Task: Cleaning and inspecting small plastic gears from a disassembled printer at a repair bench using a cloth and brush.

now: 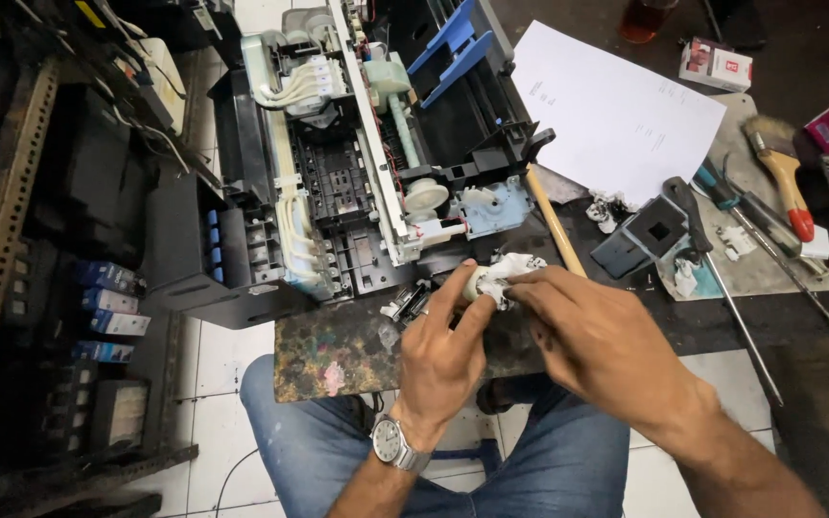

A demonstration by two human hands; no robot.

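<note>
the white part (477, 284) sits between our two hands at the near edge of the stained bench (338, 350), just in front of the opened printer (357, 163). it looks like a small, rounded plastic piece, and a crumpled white tissue (515, 269) is bunched against its right side. our left hand (443, 360) comes up from below and pinches the part between thumb and fingers, closed firmly on it, the wristwatch (397, 443) showing at the wrist. our right hand (597, 336) reaches in from the right, fingers curled shut over the tissue and pressing it onto the part. so the part lies above the left hand and to the left of the right hand, touching both; the left hand is the one carrying it. its long axis we cannot tell, since fingers and tissue cover most of it. a wooden handle (556, 225) lies just behind the tissue, slanting away, and a sheet of paper (616, 115) lies further back on the right, with a brush (784, 173) and screwdrivers (769, 254) beside it.
</note>
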